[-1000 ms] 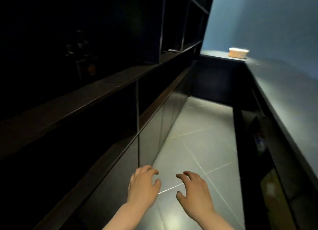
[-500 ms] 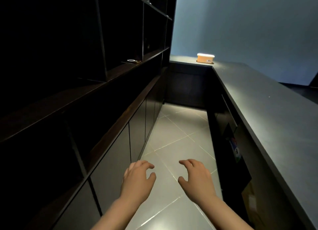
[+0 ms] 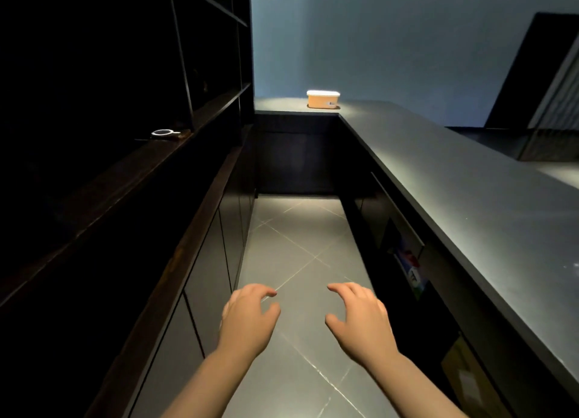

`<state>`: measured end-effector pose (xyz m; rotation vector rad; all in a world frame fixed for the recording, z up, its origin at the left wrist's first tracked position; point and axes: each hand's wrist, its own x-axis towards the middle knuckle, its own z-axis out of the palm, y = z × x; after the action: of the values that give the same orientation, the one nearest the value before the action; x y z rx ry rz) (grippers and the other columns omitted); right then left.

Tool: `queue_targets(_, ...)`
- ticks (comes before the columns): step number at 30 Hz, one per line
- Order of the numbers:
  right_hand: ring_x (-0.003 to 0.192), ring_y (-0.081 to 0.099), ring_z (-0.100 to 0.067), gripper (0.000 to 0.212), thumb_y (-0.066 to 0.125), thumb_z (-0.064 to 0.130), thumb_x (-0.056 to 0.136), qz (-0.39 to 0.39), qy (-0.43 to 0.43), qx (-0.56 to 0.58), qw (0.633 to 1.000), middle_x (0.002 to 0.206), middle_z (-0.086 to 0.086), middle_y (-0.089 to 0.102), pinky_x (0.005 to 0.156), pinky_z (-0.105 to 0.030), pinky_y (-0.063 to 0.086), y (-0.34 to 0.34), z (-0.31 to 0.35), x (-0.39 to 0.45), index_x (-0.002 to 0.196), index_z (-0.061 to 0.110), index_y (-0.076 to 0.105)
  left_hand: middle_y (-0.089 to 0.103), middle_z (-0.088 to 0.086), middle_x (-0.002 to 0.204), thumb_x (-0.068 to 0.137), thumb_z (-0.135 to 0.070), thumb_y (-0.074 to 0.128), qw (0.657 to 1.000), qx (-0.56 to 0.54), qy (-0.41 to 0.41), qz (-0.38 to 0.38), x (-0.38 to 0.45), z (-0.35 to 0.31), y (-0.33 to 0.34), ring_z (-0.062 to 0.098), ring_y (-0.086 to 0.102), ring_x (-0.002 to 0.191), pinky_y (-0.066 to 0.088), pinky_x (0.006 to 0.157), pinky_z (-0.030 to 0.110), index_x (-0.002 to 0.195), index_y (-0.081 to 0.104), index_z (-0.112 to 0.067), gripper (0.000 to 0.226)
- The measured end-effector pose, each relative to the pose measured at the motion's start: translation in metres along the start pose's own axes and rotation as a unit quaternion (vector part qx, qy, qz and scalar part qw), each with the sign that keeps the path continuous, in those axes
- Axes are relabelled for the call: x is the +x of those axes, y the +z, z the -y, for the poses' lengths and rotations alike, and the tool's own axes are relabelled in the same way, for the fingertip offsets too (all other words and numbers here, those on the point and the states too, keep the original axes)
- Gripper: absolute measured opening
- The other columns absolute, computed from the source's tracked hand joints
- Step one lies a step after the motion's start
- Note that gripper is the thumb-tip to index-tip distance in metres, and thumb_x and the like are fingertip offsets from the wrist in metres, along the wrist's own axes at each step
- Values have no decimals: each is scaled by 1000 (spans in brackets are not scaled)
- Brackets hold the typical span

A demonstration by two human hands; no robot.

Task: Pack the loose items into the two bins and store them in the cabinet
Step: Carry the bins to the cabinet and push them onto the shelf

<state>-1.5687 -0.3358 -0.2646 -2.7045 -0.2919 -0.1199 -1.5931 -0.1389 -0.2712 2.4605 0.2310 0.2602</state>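
Note:
An orange bin with a white lid (image 3: 323, 99) stands at the far corner of the dark counter (image 3: 470, 179). My left hand (image 3: 247, 319) and my right hand (image 3: 360, 319) hover side by side over the tiled floor, far from the bin, fingers loosely curled and holding nothing. A dark cabinet with closed lower doors (image 3: 206, 280) runs along the left under open shelves. A small round ring-like item (image 3: 163, 133) lies on the left shelf ledge.
A grey tiled aisle (image 3: 297, 254) runs between the left cabinet and the right counter. Under the counter, an open compartment shows colourful packaging (image 3: 410, 270) and a cardboard box (image 3: 463, 377). A blue wall closes the far end.
The view has swung right and straightened along the aisle, so the bin now sits near the centre. Both hands stay low in front, empty, and a little further apart.

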Motion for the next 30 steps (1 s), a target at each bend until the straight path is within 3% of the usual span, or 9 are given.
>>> queue_targets(10,134,31,-8,52,52,33,88,1,41,7,999,140,14,41,112,-27,21,1,-75,176,138,34,40,54,-16,125,90,-29,53,999,-28,-9,20,181,-31,73,8,42,122,33,99,25,115,60,-32,26)
queue_targets(15,133,34,-11,53,54,33,87,-8,22,2,1000,141,12,43,110,-28,23,-24,-108,285,139,34,41,54,-13,126,91,-29,54,999,-45,-22,-12,278,-63,92,10,42,122,32,96,24,116,61,-30,26)
queue_targets(22,132,35,-13,53,54,31,87,8,-10,3,1000,140,10,44,111,-30,25,-14,-113,425,139,31,42,55,-12,126,90,-29,55,997,-50,-60,-23,397,-49,114,12,46,119,37,96,28,117,61,-31,28)
queue_targets(30,134,34,-13,55,54,31,88,29,15,9,999,143,10,42,111,-30,25,31,-96,609,141,32,39,54,-13,127,90,-29,55,998,-49,-31,-11,590,-13,117,10,45,121,39,97,28,120,59,-32,30)
